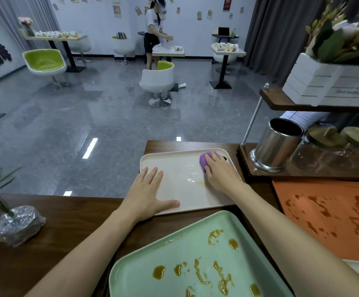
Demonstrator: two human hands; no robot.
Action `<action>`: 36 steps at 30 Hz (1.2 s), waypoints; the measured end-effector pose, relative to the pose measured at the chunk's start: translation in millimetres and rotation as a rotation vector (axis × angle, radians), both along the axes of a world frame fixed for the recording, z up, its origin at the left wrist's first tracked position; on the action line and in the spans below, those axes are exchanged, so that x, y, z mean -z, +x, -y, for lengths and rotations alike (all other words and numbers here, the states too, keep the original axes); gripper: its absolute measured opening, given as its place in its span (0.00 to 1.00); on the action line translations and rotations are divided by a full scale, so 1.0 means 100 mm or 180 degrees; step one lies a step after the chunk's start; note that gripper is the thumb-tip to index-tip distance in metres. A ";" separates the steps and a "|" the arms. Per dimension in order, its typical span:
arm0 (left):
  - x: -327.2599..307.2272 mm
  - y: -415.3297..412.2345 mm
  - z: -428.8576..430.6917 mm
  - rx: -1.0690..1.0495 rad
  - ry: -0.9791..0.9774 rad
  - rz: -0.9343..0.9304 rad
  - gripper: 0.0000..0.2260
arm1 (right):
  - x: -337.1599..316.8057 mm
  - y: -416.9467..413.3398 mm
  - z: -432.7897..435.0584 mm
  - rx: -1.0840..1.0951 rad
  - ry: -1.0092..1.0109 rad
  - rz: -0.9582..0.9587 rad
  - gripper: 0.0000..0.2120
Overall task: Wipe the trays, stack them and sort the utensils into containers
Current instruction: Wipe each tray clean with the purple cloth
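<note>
Left hand (150,189), fingers straight, presses the cream tray (178,166); right hand (219,171) grips a purple cloth (204,160), perhaps a sponge, at two o'clock.

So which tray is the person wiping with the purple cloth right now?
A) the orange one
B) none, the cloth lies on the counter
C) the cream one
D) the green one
C: the right hand holds the purple cloth on the cream tray, with the left hand flat on it; the green tray and orange tray show brown smears.
</note>
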State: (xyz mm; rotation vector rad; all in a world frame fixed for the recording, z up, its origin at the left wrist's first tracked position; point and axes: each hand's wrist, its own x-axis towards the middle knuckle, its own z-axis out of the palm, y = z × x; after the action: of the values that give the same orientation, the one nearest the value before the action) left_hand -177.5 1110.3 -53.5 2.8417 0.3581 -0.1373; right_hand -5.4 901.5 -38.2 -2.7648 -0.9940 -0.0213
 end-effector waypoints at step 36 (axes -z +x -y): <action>0.08 0.04 0.01 -0.0017 0.0231 0.0212 0.31 | -0.07 -1.30 -0.23 -0.0503 -0.0164 -0.0197 0.28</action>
State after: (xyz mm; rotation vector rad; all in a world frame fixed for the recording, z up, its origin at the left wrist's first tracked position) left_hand -173.1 1109.7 -61.5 2.9081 0.3638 -0.0292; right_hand -135.7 924.6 -31.6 -2.7053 -1.2093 0.1144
